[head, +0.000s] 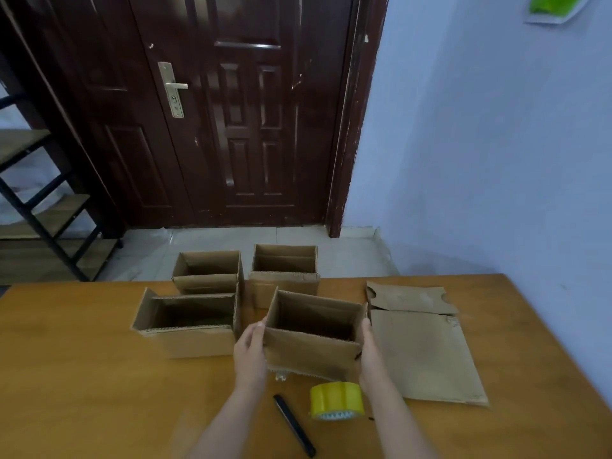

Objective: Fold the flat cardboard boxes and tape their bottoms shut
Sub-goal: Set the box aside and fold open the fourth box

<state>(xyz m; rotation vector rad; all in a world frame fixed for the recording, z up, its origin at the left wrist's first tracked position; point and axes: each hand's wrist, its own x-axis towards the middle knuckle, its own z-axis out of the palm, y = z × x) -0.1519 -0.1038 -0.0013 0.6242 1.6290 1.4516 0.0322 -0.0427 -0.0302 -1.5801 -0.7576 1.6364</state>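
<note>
An upright, open-topped cardboard box stands on the wooden table between my hands. My left hand presses flat against its left side. My right hand presses flat against its right side. Three more folded boxes stand open-topped behind and to the left: one near left, one far left, one far middle. A flat, unfolded cardboard box lies to the right. A roll of yellow tape sits just in front of the held box.
A black pen-like cutter lies on the table left of the tape. A dark wooden door and tiled floor are beyond the table. A black metal shelf stands at the far left. A pale blue wall runs along the right.
</note>
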